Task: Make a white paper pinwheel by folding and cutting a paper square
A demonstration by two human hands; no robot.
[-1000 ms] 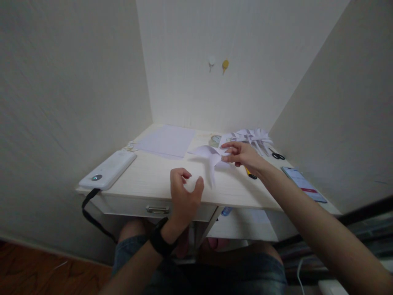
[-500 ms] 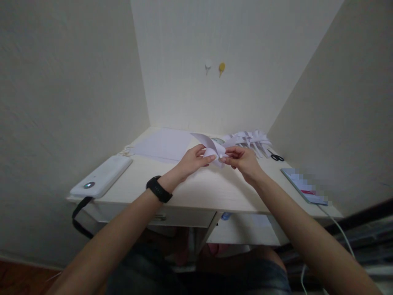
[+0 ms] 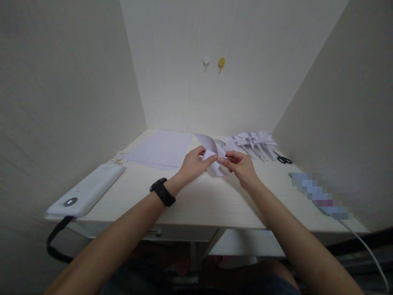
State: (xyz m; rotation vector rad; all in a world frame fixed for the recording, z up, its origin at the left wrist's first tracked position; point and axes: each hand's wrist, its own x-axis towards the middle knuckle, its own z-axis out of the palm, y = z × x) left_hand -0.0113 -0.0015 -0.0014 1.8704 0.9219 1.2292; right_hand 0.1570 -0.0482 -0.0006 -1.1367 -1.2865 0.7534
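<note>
Over the middle of the desk, both hands work on a white paper pinwheel (image 3: 207,142) with curled blades. My left hand (image 3: 195,162), with a black watch on the wrist, pinches it from the left, thumb near the centre. From the right, the thumb and fingers of my right hand (image 3: 240,166) are closed on the paper near the same centre. One blade points up and left, another hangs below the fingers. The fingertips partly hide the pinwheel's middle. Just behind and to the right lies a heap of white paper pinwheels (image 3: 253,139) with rolled paper sticks.
Black-handled scissors (image 3: 285,160) lie beside the heap. White paper sheets (image 3: 159,148) are at the back left. A white boxy device (image 3: 87,191) with a black strap sits front left. A blurred flat device (image 3: 317,196) with a cable lies at right. Walls enclose the desk (image 3: 190,205).
The view has shifted slightly, so the desk appears nearer. Both hands keep their pinch on the pinwheel, and more of its lower blade shows beneath the fingers.
</note>
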